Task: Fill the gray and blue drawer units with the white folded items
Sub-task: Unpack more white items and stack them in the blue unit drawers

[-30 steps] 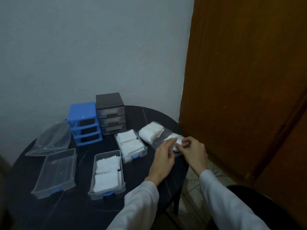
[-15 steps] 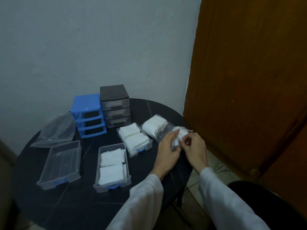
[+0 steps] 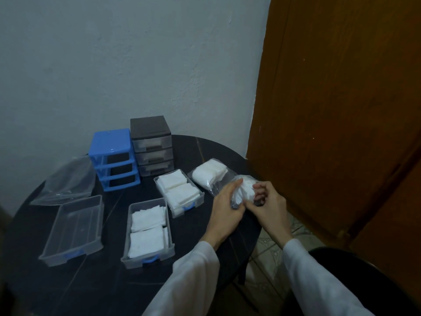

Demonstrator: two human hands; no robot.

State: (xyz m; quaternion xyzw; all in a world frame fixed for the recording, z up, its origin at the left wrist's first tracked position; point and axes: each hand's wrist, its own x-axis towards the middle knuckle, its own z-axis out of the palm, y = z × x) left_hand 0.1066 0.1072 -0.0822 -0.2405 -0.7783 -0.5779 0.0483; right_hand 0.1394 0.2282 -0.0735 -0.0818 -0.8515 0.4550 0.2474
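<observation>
White sleeves (image 3: 198,267) come in from the bottom of the frame, and both hands meet at the right edge of the round black table (image 3: 75,286), right of centre in the frame. The left hand (image 3: 224,210) has its fingers curled round the near end of a clear plastic bag (image 3: 224,182) of white folded items (image 3: 247,190), while the right hand (image 3: 268,206) pinches the same bundle from the other side, fingers bent in at the bag's mouth. Further into that bag lies a second white stack (image 3: 209,173), untouched. Toward the lower middle of the frame sits a clear drawer (image 3: 169,252) with a blue handle, loaded with two white folded piles. At the lower left, a matching clear drawer (image 3: 70,229) lies with nothing white in it. A little further back, just left of the hands, a third clear drawer (image 3: 200,199) holds two more white piles. Beyond the lower-left drawer, at the left edge of the table, a flat transparent bag (image 3: 68,181) lies slack. At the back of the table, left of centre in the frame, stands the blue drawer unit (image 3: 111,142) with all three slots open and dark, and touching its right side the gray drawer unit (image 3: 149,127) with its three translucent drawers in place. Behind them rises a pale wall (image 3: 136,65), and a brown wooden door (image 3: 341,110) fills the right of the frame.
</observation>
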